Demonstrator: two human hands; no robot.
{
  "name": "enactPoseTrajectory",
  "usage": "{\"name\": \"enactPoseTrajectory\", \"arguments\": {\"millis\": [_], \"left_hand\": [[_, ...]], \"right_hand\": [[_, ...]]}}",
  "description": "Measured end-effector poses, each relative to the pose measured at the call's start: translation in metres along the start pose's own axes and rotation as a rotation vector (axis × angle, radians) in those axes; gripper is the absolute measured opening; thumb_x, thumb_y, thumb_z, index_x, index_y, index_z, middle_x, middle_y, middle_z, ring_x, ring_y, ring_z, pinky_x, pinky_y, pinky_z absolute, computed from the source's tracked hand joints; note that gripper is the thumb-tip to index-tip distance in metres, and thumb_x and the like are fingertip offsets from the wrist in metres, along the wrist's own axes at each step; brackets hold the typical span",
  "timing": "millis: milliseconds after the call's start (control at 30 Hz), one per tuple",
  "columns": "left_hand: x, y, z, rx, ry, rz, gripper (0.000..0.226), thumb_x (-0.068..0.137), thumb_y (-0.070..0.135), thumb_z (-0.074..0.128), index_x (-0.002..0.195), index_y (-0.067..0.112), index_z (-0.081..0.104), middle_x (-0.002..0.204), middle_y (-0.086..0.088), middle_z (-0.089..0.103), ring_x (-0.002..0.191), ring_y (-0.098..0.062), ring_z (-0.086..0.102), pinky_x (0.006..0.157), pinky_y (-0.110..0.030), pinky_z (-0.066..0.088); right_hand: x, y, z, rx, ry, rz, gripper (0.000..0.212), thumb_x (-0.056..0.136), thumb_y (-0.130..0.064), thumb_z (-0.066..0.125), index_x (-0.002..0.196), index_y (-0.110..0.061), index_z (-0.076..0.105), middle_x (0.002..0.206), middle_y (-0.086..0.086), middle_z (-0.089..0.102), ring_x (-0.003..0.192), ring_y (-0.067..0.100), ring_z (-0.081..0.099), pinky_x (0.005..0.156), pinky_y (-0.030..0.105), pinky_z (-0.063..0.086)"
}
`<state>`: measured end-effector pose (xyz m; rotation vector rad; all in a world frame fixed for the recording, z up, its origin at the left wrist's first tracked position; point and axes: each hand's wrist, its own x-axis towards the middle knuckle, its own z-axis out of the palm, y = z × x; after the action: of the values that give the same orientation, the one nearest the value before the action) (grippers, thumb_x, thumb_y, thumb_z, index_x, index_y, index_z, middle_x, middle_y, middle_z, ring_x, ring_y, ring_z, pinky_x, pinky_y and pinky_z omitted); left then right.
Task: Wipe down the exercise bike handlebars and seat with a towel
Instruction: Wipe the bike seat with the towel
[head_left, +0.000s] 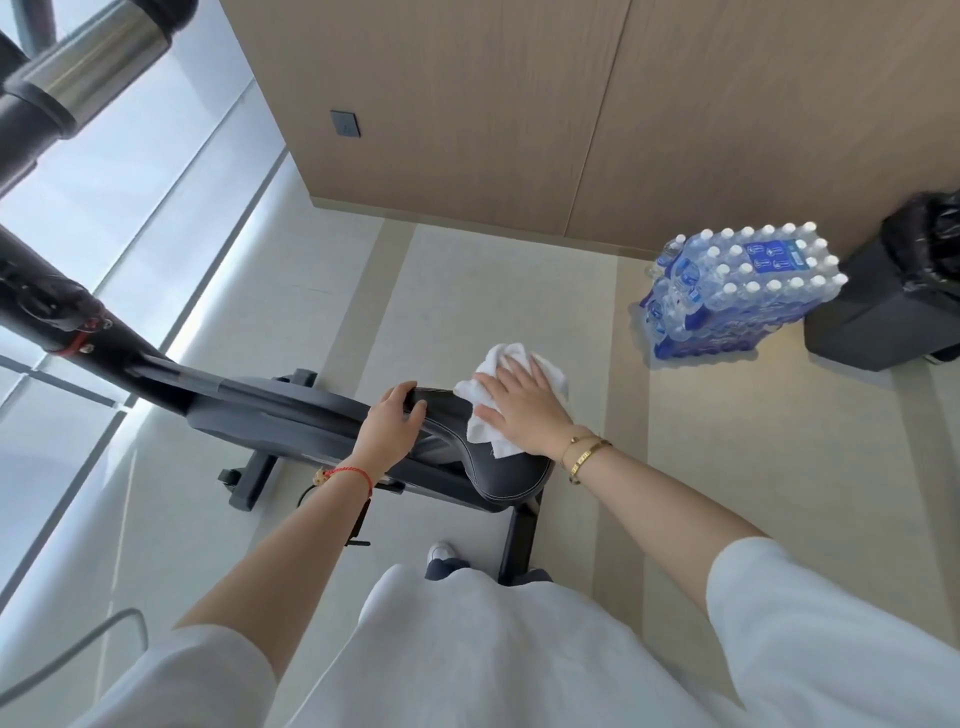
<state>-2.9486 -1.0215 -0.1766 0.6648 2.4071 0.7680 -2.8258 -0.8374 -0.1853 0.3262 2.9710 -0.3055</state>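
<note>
Head view, looking down: the right hand (522, 402) is laid flat on a white towel (511, 400), its fingers straight and slightly spread, so this grip is spread and pressing rather than pinching. The towel is bunched under the palm on the far right part of the black seat (498, 470), with a corner hanging toward the near side. The left hand (389, 423) is curled over the narrow nose of the seat, thumb on top and fingers wrapped round the edge; this grip is closed round the nose. A red cord is worn on the left wrist and gold bangles (584, 454) on the right. The exercise bike frame (270, 408) runs off to the left, and part of the handlebars (78, 78) is seen at the far left, blurred. On the floor (727, 467) at the far right, a stack of shrink-wrapped water bottles (737, 291) stands just beside a dark bin (883, 306). A blue label is seen on the top pack, but its writing cannot be read.
</note>
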Motion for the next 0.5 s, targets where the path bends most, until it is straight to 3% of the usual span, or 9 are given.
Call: {"name": "enactPoseTrajectory", "arguments": {"millis": [200, 500], "left_hand": [[-0.001, 0.001, -0.001, -0.019, -0.002, -0.005, 0.042, 0.102, 0.027, 0.037, 0.142, 0.014, 0.043, 0.143, -0.007, 0.049, 0.124, -0.027, 0.050, 0.100, -0.032, 0.039], [0.000, -0.003, -0.005, -0.014, -0.039, 0.008, 0.044, 0.101, 0.024, 0.040, 0.144, 0.015, 0.041, 0.145, -0.006, 0.047, 0.127, -0.027, 0.049, 0.105, -0.034, 0.039]], "right_hand": [[0.025, -0.023, -0.002, 0.004, -0.030, -0.023, 0.048, 0.102, -0.050, 0.030, 0.128, -0.016, 0.053, 0.127, 0.002, 0.058, 0.122, 0.025, 0.047, 0.112, 0.042, 0.020], [0.033, -0.009, -0.010, 0.042, 0.043, 0.023, 0.044, 0.098, -0.052, 0.032, 0.102, -0.021, 0.061, 0.103, -0.003, 0.065, 0.103, 0.023, 0.059, 0.086, 0.039, 0.037]]}}
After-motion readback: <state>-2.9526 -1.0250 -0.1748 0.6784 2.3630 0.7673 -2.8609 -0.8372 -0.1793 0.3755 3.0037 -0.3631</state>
